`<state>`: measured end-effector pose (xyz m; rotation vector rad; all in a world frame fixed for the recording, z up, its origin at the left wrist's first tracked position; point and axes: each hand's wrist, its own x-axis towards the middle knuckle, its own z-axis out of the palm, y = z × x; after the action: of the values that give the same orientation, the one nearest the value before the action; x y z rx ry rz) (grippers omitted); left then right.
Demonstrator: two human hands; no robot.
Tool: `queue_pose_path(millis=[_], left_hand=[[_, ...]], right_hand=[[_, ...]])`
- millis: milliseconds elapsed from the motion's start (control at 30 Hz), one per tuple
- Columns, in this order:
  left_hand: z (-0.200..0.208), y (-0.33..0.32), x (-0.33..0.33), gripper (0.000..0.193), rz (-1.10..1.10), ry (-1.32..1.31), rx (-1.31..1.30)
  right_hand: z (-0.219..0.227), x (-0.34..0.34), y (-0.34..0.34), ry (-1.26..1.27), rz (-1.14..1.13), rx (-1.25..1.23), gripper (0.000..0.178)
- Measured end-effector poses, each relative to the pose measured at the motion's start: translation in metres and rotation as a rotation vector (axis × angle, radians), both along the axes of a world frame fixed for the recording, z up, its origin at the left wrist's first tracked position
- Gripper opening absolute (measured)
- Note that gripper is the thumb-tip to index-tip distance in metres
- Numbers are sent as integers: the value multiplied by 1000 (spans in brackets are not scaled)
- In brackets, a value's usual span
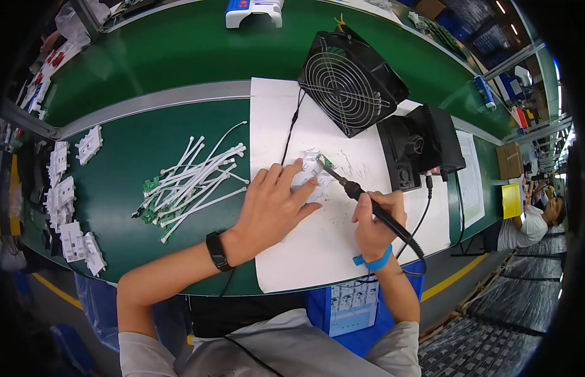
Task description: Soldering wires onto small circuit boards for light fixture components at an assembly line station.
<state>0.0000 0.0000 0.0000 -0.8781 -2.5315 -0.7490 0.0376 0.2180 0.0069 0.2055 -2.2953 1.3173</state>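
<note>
My right hand (pixel 375 227) is wrapped around a black soldering iron (pixel 385 217), like a pen. The iron's tip slants down to a small green circuit board (pixel 325 161) in a white plastic housing (pixel 311 158). My left hand (pixel 272 200) reaches over from the left, its fingertips steadying the housing against the white sheet (pixel 283 251); part of the housing is hidden under the fingers. Left of that hand lies a loose pile of white cables (pixel 201 182) with small green boards at their ends.
Behind the work stands a black fan (pixel 349 81) with a wire grille. A black soldering station (pixel 430 141) is at the right, its cord looping near my right forearm. Several white plastic housings (pixel 61 198) line the table's left edge. Farther right, a person (pixel 531 223) is visible.
</note>
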Motion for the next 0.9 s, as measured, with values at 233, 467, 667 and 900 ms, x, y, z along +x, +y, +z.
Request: queue_pose_path(millis=[233, 467, 667, 900], left_hand=[[0, 2, 0, 42, -6, 12, 6], [0, 0, 0, 42, -6, 21, -1], [-2, 0, 0, 42, -5, 20, 4], [-2, 0, 0, 42, -3, 20, 7]], right_hand=[[-8, 3, 10, 148, -54, -251, 22], [-4, -2, 9, 109, -56, -152, 22], [-3, -2, 9, 126, -39, -135, 22], [-3, -3, 9, 123, -50, -137, 24]])
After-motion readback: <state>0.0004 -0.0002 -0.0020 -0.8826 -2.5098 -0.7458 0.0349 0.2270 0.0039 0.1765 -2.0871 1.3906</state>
